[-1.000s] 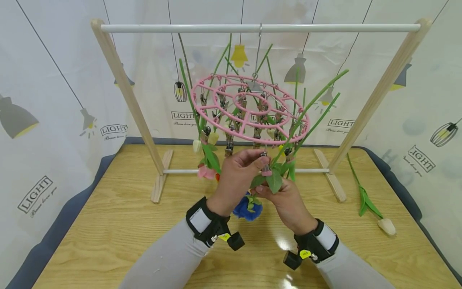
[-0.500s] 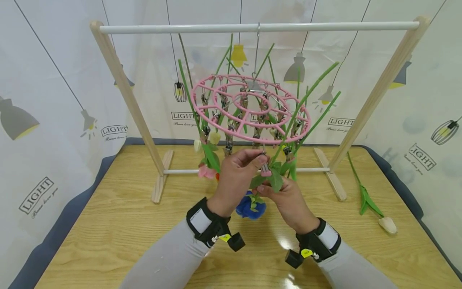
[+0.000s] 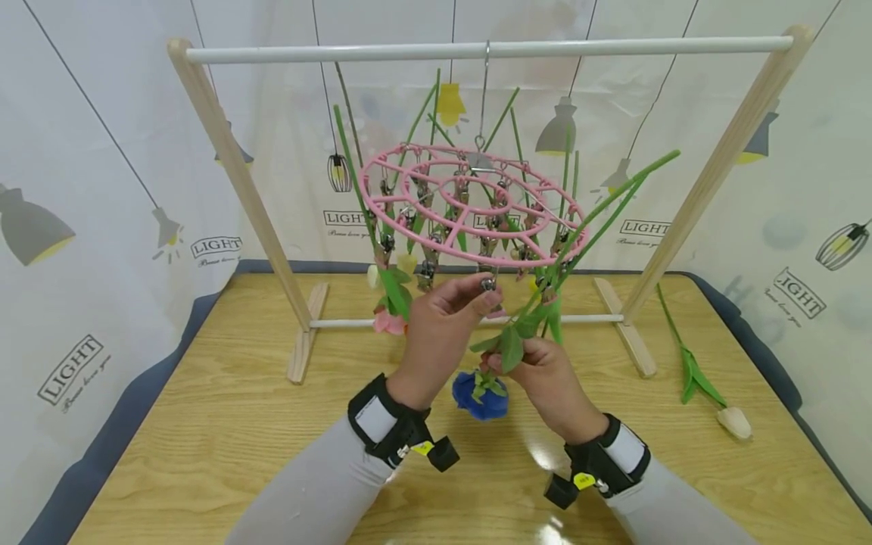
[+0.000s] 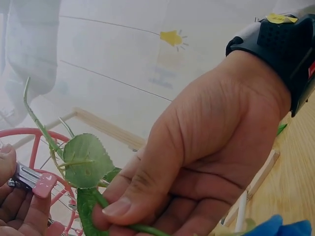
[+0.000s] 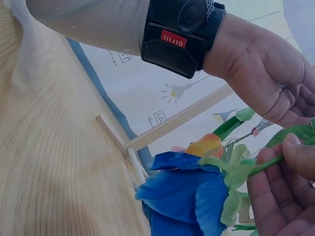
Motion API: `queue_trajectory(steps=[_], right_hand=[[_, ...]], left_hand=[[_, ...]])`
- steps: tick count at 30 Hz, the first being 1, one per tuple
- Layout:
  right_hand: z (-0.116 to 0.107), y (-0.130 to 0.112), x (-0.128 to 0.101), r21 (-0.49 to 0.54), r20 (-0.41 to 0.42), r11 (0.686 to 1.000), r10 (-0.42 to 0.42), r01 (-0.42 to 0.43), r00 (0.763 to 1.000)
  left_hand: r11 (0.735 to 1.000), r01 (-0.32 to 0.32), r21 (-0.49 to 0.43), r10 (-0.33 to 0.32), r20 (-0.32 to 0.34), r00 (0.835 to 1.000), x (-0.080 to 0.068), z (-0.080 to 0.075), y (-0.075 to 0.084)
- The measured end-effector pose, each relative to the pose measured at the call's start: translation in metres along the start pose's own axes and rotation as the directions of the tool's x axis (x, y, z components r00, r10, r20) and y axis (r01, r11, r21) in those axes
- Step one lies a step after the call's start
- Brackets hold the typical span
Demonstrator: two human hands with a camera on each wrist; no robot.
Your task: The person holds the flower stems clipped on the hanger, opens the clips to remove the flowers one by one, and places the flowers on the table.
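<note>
My left hand (image 3: 439,337) pinches a metal clip (image 4: 29,178) with pink tips, which hangs from the front rim of a round pink clip hanger (image 3: 453,241). With thumb and fingers, my right hand (image 3: 555,390) grips the green stem of a blue artificial rose (image 5: 184,194). The bloom points down over the table, and the stem rises to the right past the hanger. Green leaves (image 4: 86,160) stand just above the right fingers. In the left wrist view the clip and the stem are apart. Whether the clip's mouth is spread cannot be told.
The hanger hooks onto a white rod (image 3: 341,53) of a wooden stand (image 3: 235,159). Several flowers hang head-down from its other clips, among them a pink one (image 3: 388,323). A white tulip (image 3: 733,422) lies on the table (image 3: 204,454) at right.
The clip in my left hand has shifted up and left, away from the rose's leaves. The rose has moved slightly right and its stem's upper end has swung right and down.
</note>
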State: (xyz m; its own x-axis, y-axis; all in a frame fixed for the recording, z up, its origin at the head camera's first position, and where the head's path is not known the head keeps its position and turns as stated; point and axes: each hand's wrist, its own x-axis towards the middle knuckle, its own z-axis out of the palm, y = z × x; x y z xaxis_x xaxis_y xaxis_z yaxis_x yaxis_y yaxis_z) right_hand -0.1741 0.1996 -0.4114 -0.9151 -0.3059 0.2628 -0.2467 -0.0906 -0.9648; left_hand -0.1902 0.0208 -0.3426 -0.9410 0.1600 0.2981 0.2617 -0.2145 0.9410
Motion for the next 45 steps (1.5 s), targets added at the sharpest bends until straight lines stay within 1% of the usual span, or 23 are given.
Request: queue_trajectory(steps=[4,9,15,19,24,29,33,35,38,42,45], right_hand=[[-0.004,0.001,-0.003,-0.022,0.001,1.000,0.003,-0.003,1.000],[-0.008,-0.002,-0.010,-0.041,0.001,0.999,0.007,-0.007,1.000],[-0.017,-0.014,-0.023,-0.101,-0.021,0.995,-0.008,0.006,1.000],[-0.029,-0.025,-0.034,-0.138,-0.043,0.990,-0.030,0.024,0.999],[-0.049,-0.038,-0.048,-0.162,-0.084,0.985,-0.069,0.055,0.994],[-0.073,-0.049,-0.055,-0.174,-0.157,0.982,-0.101,0.073,0.982],[-0.093,-0.058,-0.056,-0.113,-0.184,0.990,-0.106,0.086,0.977],[-0.105,-0.061,-0.055,-0.072,-0.190,0.991,-0.120,0.108,0.974],[-0.122,-0.064,-0.056,-0.056,-0.220,0.990,-0.138,0.129,0.966],[-0.147,-0.066,-0.059,-0.059,-0.298,0.994,-0.101,0.087,0.949],[-0.170,-0.064,-0.060,-0.063,-0.347,0.998,-0.030,0.009,0.937]], left_hand=[[1.000,-0.013,0.002,0.013,0.004,1.000,0.000,-0.001,-0.002],[0.999,-0.044,-0.004,0.044,0.016,0.999,0.000,-0.002,-0.004],[0.997,-0.067,-0.029,0.068,0.034,0.997,0.000,-0.002,-0.003],[0.996,-0.087,-0.009,0.087,0.036,0.996,0.000,-0.003,-0.003],[0.995,-0.100,-0.007,0.101,0.045,0.994,0.000,-0.003,-0.004],[0.994,-0.109,-0.026,0.111,0.056,0.992,0.001,-0.003,-0.004],[0.993,-0.115,-0.020,0.116,0.053,0.992,0.001,-0.005,-0.005],[0.993,-0.114,-0.020,0.115,0.055,0.992,0.001,-0.006,-0.005],[0.993,-0.113,-0.017,0.114,0.057,0.992,0.000,-0.008,-0.004],[0.994,-0.111,-0.012,0.112,0.057,0.992,0.000,-0.009,-0.003],[0.994,-0.104,-0.013,0.105,0.058,0.993,0.000,-0.009,-0.004]])
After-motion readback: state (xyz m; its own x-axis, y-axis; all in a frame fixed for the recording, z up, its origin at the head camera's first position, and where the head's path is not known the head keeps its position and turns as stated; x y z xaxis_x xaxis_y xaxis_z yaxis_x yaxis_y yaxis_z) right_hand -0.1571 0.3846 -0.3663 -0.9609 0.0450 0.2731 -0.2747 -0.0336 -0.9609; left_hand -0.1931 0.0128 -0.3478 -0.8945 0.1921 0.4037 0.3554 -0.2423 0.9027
